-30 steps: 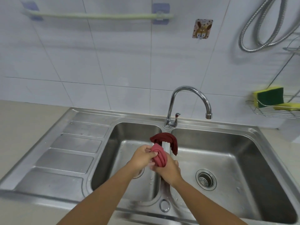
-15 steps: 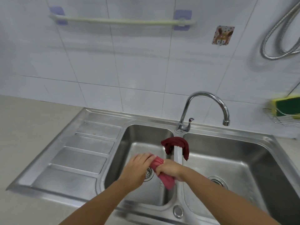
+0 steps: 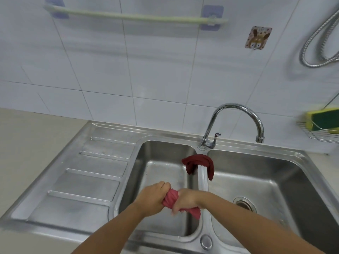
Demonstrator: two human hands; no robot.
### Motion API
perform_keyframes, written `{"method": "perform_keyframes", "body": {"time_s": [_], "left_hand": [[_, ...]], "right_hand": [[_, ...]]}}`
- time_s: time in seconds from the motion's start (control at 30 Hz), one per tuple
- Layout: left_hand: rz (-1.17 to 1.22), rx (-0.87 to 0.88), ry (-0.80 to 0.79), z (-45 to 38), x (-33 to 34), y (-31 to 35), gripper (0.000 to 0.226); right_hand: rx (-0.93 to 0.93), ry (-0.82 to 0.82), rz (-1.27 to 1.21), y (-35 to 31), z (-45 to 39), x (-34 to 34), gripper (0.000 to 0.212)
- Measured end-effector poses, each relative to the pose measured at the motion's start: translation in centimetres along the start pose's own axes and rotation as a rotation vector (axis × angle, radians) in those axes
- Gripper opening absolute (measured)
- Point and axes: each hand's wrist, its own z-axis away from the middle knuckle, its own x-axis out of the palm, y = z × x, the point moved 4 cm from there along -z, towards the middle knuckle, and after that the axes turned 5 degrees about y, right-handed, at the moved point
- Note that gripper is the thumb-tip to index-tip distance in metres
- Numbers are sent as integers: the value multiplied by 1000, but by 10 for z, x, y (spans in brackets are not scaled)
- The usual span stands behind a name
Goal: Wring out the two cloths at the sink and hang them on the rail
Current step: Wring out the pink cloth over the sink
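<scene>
Over the left basin of the steel double sink (image 3: 165, 149), my left hand (image 3: 153, 197) and my right hand (image 3: 185, 199) both grip a twisted pink-red cloth (image 3: 171, 198). One end of it hangs down below my right hand. A darker red cloth (image 3: 200, 161) is draped over the divider between the two basins, near the tap. The pale green rail (image 3: 135, 16) runs along the tiled wall at the top, with nothing hanging on it.
A chrome tap (image 3: 236, 110) arches over the right basin. The ribbed drainboard (image 3: 88, 176) lies to the left. A wire rack holding a green-yellow sponge (image 3: 322, 119) is at the right edge. A metal shower hose (image 3: 319, 43) and a sticker hook (image 3: 258, 37) hang on the wall.
Both hands with the pink-red cloth have moved from above the divider to over the left basin, and my left hand has closed on the cloth. The view has shifted left.
</scene>
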Motion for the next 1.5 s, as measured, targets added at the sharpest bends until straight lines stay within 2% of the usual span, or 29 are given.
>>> {"method": "perform_keyframes", "body": {"time_s": [0.17,0.27,0.43,0.53,0.67,0.77,0.87,0.97,1.03,1.13,1.2,1.33,1.43,1.5], "left_hand": [[-14,-190,-164,1,13,-9,39],[83,-315,-188,-1,11,-9,34],[475,-459,-452,0,12,1,10],[711,-597,-549,5,10,3,14],[833,-725,-700,12,8,-1,30],[936,-771,-706,22,16,-10,26],[966,-744,-640,29,17,-13,15],[740,-627,-465,27,24,-23,21],[613,-531,-306,26,28,-28,34],[254,-420,25,33,20,-28,58],[97,-295,194,40,10,-17,55],[-33,-107,252,51,11,-9,52],[-88,-44,304,51,7,-5,51],[-49,-34,302,46,1,1,41]], "right_hand": [[-190,478,646,-9,-12,3,23],[-343,619,885,-14,-15,4,18],[-535,587,1051,-15,-16,2,15],[-586,587,1069,-15,-18,1,19],[-604,601,1022,-17,-20,7,28],[-558,572,1014,-24,-22,11,29],[-441,507,951,-30,-22,10,24],[-248,357,763,-28,-23,12,23],[-128,240,545,-24,-26,14,28],[51,41,102,-20,-23,14,24],[153,-117,-190,-17,-15,14,17],[207,-375,-393,-17,2,14,7],[227,-549,-440,-21,12,21,23],[244,-634,-477,-19,15,30,34]]}}
